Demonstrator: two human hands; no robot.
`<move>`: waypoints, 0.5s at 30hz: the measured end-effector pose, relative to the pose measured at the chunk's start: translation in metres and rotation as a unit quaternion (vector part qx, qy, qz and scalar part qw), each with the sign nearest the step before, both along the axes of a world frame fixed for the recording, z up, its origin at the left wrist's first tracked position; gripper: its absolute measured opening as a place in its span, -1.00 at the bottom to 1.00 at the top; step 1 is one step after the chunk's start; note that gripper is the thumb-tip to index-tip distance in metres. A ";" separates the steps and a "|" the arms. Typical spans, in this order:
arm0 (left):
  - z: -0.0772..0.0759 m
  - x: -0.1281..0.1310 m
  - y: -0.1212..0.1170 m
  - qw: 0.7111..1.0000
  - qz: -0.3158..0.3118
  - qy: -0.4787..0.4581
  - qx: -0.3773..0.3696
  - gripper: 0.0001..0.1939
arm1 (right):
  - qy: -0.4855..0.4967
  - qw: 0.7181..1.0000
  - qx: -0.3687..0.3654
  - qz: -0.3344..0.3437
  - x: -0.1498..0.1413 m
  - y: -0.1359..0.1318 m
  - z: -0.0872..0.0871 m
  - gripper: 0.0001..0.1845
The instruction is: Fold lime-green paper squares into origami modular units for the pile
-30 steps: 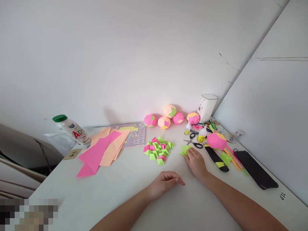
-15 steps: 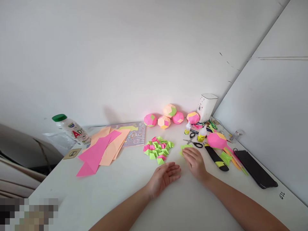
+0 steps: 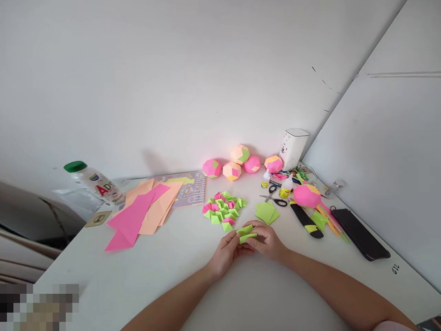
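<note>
A light green sheet of paper (image 3: 246, 233) is held between my two hands at the front middle of the table, its edges curled or folded upward. My left hand (image 3: 224, 253) grips its left side and my right hand (image 3: 269, 242) its right side, both with fingers closed. Just beyond lies a small stack of green paper squares (image 3: 267, 213). To the left of that stack, a heap of small folded green and pink paper pieces (image 3: 223, 209) covers part of the table.
Scissors (image 3: 273, 196), a glue bottle (image 3: 285, 187), a box cutter (image 3: 306, 220) and a black phone (image 3: 360, 233) lie to the right. Several paper balls (image 3: 231, 171) stand along the wall. Large pink sheets (image 3: 134, 218) and a white bottle (image 3: 98, 184) are at the left.
My right hand has come back from the green stack with a sheet. Both hands have met and now hold it. The camera view has shifted slightly.
</note>
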State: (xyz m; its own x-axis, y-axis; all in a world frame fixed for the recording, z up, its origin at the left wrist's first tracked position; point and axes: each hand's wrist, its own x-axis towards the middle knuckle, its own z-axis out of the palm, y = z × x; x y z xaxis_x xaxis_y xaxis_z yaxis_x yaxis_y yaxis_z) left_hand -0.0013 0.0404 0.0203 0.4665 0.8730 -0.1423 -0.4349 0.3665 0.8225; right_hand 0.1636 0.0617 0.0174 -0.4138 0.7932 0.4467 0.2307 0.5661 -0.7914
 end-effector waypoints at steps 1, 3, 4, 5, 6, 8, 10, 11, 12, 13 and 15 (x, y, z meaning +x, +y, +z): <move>0.001 0.000 0.000 1.000 -0.006 0.002 0.007 -0.63 | 0.011 0.999 -0.029 0.010 0.000 0.000 0.001 -0.78; 0.002 0.000 -0.002 1.000 -0.008 0.021 0.022 -0.62 | 0.022 0.997 -0.074 0.012 0.000 0.000 0.002 -0.78; 0.003 0.001 -0.003 0.999 -0.001 0.040 0.031 -0.63 | 0.024 0.996 -0.088 0.008 0.000 0.000 0.001 -0.77; 0.003 0.001 -0.004 0.997 0.008 0.064 0.042 -0.64 | 0.023 0.995 -0.096 0.002 0.000 0.000 0.001 -0.77; 0.002 0.002 -0.005 0.994 0.018 0.090 0.052 -0.65 | 0.021 0.995 -0.101 -0.004 0.000 0.001 0.000 -0.77; 0.000 0.003 -0.007 0.988 0.036 0.130 0.073 -0.65 | 0.021 0.994 -0.107 -0.009 0.001 0.001 -0.002 -0.75; -0.004 0.003 -0.007 0.985 0.050 0.144 0.087 -0.67 | 0.028 0.991 -0.128 -0.009 0.001 0.001 -0.004 -0.75; -0.006 0.002 -0.006 0.984 0.057 0.143 0.093 -0.67 | 0.034 0.989 -0.145 -0.007 0.002 0.001 -0.005 -0.75; -0.007 0.002 -0.006 0.983 0.063 0.140 0.096 -0.68 | 0.042 0.985 -0.165 -0.001 0.002 0.001 -0.006 -0.75; -0.009 0.001 -0.005 0.984 0.064 0.137 0.096 -0.68 | 0.048 0.981 -0.187 0.006 0.002 0.001 -0.007 -0.75; -0.010 0.000 -0.003 0.986 0.058 0.130 0.089 -0.69 | 0.057 0.974 -0.220 0.016 0.003 0.001 -0.009 -0.74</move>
